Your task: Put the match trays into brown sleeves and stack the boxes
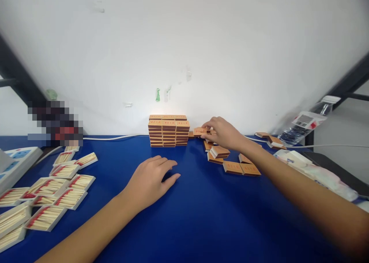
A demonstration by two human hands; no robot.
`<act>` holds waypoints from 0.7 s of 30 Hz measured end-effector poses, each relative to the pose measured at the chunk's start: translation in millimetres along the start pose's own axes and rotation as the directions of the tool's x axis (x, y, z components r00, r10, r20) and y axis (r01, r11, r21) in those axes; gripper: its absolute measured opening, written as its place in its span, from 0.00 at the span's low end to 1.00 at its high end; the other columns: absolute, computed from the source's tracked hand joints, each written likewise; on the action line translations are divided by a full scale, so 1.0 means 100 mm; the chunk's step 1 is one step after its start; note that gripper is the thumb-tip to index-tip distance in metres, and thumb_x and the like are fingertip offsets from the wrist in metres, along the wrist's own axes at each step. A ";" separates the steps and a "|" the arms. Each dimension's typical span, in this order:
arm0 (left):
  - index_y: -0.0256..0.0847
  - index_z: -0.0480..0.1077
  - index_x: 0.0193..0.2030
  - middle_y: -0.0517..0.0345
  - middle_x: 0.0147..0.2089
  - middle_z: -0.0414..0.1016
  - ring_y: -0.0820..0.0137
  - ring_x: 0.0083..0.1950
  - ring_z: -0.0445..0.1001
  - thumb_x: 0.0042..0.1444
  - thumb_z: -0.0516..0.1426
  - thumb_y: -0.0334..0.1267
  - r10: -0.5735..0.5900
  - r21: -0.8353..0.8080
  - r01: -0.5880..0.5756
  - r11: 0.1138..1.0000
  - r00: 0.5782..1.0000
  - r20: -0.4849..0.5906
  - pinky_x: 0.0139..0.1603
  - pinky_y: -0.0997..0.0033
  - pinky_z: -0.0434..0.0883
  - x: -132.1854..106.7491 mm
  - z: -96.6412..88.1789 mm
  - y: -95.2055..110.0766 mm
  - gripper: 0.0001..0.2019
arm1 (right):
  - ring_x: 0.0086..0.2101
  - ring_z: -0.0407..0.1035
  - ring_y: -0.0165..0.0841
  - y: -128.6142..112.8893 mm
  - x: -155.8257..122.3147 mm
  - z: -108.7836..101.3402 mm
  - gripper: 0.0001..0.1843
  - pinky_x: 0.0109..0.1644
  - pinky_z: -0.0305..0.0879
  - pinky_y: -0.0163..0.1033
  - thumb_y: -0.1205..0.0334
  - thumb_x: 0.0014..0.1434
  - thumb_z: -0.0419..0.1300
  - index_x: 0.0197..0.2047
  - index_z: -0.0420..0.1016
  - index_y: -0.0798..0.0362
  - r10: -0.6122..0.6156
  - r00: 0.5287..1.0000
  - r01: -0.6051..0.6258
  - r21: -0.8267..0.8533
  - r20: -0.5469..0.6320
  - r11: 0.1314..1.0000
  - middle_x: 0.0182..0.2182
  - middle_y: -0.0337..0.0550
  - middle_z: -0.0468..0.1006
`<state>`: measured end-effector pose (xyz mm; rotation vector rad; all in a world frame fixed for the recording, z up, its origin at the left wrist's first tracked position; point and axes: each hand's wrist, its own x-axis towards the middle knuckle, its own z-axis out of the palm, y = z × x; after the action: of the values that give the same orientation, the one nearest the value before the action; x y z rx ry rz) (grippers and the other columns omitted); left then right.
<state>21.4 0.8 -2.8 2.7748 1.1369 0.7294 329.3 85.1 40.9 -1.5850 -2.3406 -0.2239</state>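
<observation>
A neat stack of orange matchboxes (pixel 168 131) stands against the white wall at the back of the blue table (pixel 201 217). My right hand (pixel 223 133) reaches out just right of the stack, fingers pinched on one matchbox (pixel 200 131) at the top of a loose pile of matchboxes (pixel 230 159). My left hand (pixel 151 180) rests palm down on the table in front of the stack, fingers loosely stretched and holding nothing.
Several open trays of red-tipped matches (pixel 54 190) lie at the left. A white power strip (pixel 17 161) sits at the far left, with a white cable (pixel 115 138) along the wall. A plastic bottle (pixel 305 125) and white packets (pixel 314 172) lie at the right.
</observation>
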 end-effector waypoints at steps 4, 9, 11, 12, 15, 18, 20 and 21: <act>0.39 0.78 0.55 0.51 0.46 0.85 0.58 0.46 0.82 0.70 0.60 0.42 0.032 0.037 -0.033 0.999 0.999 0.027 0.49 0.54 0.79 0.00 0.00 -0.01 0.13 | 0.45 0.72 0.48 -0.07 0.26 0.15 0.12 0.44 0.66 0.46 0.56 0.66 0.67 0.45 0.83 0.57 -0.009 0.998 0.011 -0.037 0.058 0.999 0.40 0.54 0.81; 0.39 0.79 0.53 0.51 0.45 0.85 0.58 0.45 0.82 0.70 0.59 0.41 0.053 0.068 -0.057 0.996 0.997 0.053 0.48 0.53 0.80 0.00 0.00 -0.03 0.12 | 0.46 0.72 0.48 -0.13 0.35 0.29 0.07 0.43 0.65 0.44 0.61 0.66 0.67 0.44 0.81 0.56 -0.004 0.999 0.006 -0.043 0.042 0.999 0.37 0.53 0.83; 0.38 0.79 0.53 0.51 0.45 0.85 0.57 0.44 0.82 0.70 0.59 0.41 0.071 0.078 -0.074 0.994 0.997 0.043 0.47 0.52 0.79 -0.01 0.00 -0.02 0.12 | 0.47 0.72 0.48 -0.12 0.35 0.32 0.09 0.44 0.65 0.44 0.63 0.66 0.67 0.49 0.80 0.55 0.005 1.000 -0.004 -0.029 0.023 1.000 0.38 0.51 0.84; 0.38 0.79 0.53 0.51 0.44 0.85 0.57 0.44 0.82 0.70 0.59 0.40 0.080 0.080 -0.083 0.993 0.996 0.037 0.47 0.53 0.79 -0.01 0.00 -0.02 0.11 | 0.48 0.72 0.47 -0.12 0.35 0.33 0.10 0.45 0.65 0.43 0.64 0.66 0.67 0.51 0.79 0.54 0.011 1.000 -0.011 -0.023 0.014 1.000 0.39 0.51 0.84; 0.38 0.79 0.52 0.51 0.43 0.85 0.58 0.43 0.82 0.70 0.59 0.40 0.099 0.082 -0.101 0.991 0.995 0.024 0.46 0.54 0.79 -0.02 0.01 -0.01 0.11 | 0.47 0.72 0.46 -0.13 0.33 0.36 0.09 0.45 0.66 0.43 0.64 0.67 0.66 0.50 0.79 0.54 0.029 1.000 -0.029 -0.015 -0.001 0.999 0.39 0.50 0.85; 0.39 0.80 0.50 0.52 0.42 0.84 0.58 0.43 0.82 0.70 0.59 0.40 0.096 0.088 -0.099 0.991 0.995 0.035 0.45 0.55 0.78 -0.01 0.01 -0.01 0.10 | 0.48 0.73 0.44 -0.12 0.31 0.34 0.08 0.48 0.66 0.43 0.60 0.67 0.67 0.47 0.80 0.53 0.052 0.999 -0.053 -0.025 -0.012 0.998 0.42 0.50 0.85; 0.40 0.80 0.50 0.52 0.42 0.84 0.58 0.42 0.82 0.70 0.59 0.41 0.081 0.098 -0.086 0.992 0.996 0.047 0.45 0.55 0.78 0.00 0.00 0.00 0.10 | 0.49 0.73 0.44 -0.07 0.28 0.29 0.10 0.51 0.66 0.43 0.56 0.68 0.65 0.47 0.81 0.53 0.099 0.995 -0.100 -0.031 -0.032 0.995 0.44 0.51 0.84; 0.40 0.80 0.49 0.52 0.42 0.84 0.58 0.42 0.82 0.70 0.60 0.41 0.073 0.102 -0.078 0.992 0.996 0.052 0.45 0.56 0.78 0.00 -0.01 0.00 0.10 | 0.49 0.74 0.44 -0.04 0.27 0.26 0.12 0.51 0.66 0.43 0.53 0.69 0.64 0.47 0.81 0.53 0.138 0.989 -0.139 -0.035 -0.043 0.990 0.45 0.51 0.84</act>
<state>21.3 0.5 -2.3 2.9190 1.0980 0.6229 312.1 115.0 25.7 -1.7359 -2.1968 -0.2675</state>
